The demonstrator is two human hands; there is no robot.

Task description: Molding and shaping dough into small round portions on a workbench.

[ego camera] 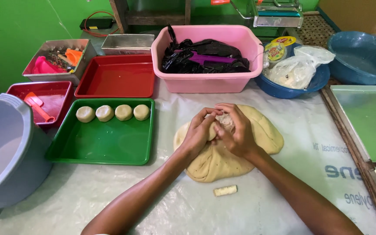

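Both my hands meet over a large flat mass of pale dough (223, 163) on the plastic-covered table. My left hand (199, 132) and my right hand (236, 130) are closed together on a small piece of dough (226, 120), pinching it between the fingers. A short roll of dough (225, 190) lies apart on the sheet, near the front of the mass. Left of my hands, a green tray (105, 146) holds several round dough balls (113, 112) in a row along its far edge.
A pink tub (205, 80) with black plastic bags stands behind the dough. Red trays (116, 78) and a metal box of tools (57, 58) sit at back left, a grey bucket (5, 148) at left, blue bowls (362, 56) at back right, green trays (366, 117) at right.
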